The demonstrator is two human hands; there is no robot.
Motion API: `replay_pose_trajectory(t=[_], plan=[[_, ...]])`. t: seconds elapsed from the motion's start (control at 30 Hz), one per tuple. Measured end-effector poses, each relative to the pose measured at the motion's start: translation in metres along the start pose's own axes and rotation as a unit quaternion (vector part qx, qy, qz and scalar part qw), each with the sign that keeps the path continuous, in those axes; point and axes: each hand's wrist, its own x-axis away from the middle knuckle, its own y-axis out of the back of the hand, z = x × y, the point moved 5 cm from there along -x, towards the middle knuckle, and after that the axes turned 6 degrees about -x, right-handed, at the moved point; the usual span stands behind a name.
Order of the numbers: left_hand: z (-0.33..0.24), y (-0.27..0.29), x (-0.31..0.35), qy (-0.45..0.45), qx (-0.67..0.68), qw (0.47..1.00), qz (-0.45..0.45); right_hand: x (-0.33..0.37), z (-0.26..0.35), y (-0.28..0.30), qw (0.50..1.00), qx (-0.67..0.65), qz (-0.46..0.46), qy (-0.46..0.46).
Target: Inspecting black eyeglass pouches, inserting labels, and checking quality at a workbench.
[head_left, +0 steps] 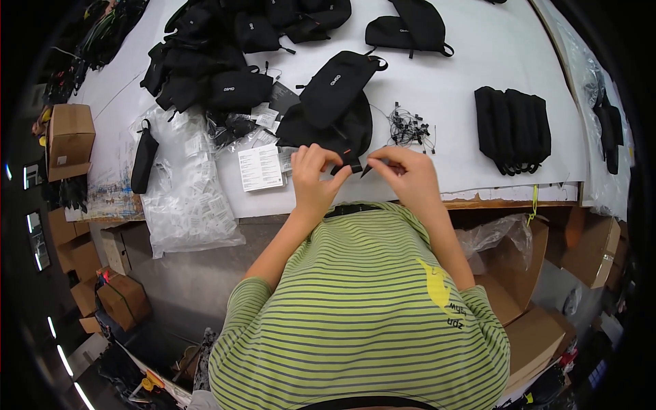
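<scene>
My left hand is closed in a pinch on a small black piece with an orange mark, at the near end of a black pouch. My right hand pinches a small dark pointed piece, just right of the left fingertips; its exact kind is too small to tell. Beyond both hands lies a black zip pouch, on top of another spread black cloth piece. Close to the right hand, on the white table, is a loose heap of black tag cords.
Black pouches pile up at the far left, with another pair at the back. Several rolled black pouches stand in a row at right. A clear bag of white labels overhangs the front edge beside printed white cards.
</scene>
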Motion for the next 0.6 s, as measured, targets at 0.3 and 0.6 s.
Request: replay_pose_trajectory(t=[0.3,0.6], plan=[[0.008,0.008,0.016,0.240,0.208,0.946,0.065,0.000,0.011,-0.027,0.980,0.117,0.051,0.153],[0.000,0.032,0.001,0.254,0.328,0.906,-0.084,-0.004,-0.022,-0.001,0.957,-0.285,0.032,-0.036]])
